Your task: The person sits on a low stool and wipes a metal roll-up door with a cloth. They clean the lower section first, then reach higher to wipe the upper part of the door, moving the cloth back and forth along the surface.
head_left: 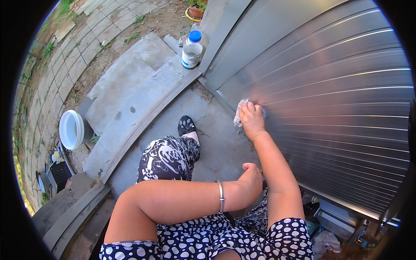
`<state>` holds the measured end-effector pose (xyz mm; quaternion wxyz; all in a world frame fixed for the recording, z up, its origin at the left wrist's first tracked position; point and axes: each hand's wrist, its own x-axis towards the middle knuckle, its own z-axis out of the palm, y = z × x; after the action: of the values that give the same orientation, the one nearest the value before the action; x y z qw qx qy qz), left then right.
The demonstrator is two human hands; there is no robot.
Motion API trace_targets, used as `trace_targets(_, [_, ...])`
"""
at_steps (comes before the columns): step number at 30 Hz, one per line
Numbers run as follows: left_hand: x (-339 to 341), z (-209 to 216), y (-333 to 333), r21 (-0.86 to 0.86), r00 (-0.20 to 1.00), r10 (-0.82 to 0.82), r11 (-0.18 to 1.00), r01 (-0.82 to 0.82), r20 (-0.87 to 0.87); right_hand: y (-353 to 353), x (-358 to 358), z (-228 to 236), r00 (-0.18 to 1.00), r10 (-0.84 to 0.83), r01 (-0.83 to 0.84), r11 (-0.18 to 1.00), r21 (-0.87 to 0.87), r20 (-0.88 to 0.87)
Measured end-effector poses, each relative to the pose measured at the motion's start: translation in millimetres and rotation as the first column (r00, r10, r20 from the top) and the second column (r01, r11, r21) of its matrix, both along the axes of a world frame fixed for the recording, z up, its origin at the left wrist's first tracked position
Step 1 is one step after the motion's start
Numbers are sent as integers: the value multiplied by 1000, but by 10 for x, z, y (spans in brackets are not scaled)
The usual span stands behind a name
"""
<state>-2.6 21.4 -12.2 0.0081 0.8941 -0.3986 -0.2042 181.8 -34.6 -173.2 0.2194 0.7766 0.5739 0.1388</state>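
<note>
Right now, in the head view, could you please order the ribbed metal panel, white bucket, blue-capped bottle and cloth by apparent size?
1. Ribbed metal panel
2. White bucket
3. Blue-capped bottle
4. Cloth, partly hidden by the right hand

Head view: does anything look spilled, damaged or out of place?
Two dark spots stand out against the paler concrete step, possibly damp or stains. Nothing looks odd at the pale cloth under the right hand.
</note>
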Motion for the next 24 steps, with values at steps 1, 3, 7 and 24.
trace_targets(1, [-13, 6, 13, 6, 1000, -2, 1000, 2, 10, -27, -5, -103, 1000, -10, 9, 999, -33, -20])
trace_targets(3, [-40, -64, -34, 15, 1000, 3, 1000, -3, 4, -91, -10, -251, 998, -37, 31, 994, -104, -56])
trace_targets(7, [-68, -134, -97, 7, 1000, 12, 1000, -12, -6, -162, -28, -254, 987, -61, 41, 989, -139, -148])
trace_targets(24, [128, -130, -185, -20, 998, 55, 998, -54, 13, -737, -316, 3793, 889, -244, -109, 709, 697, 387])
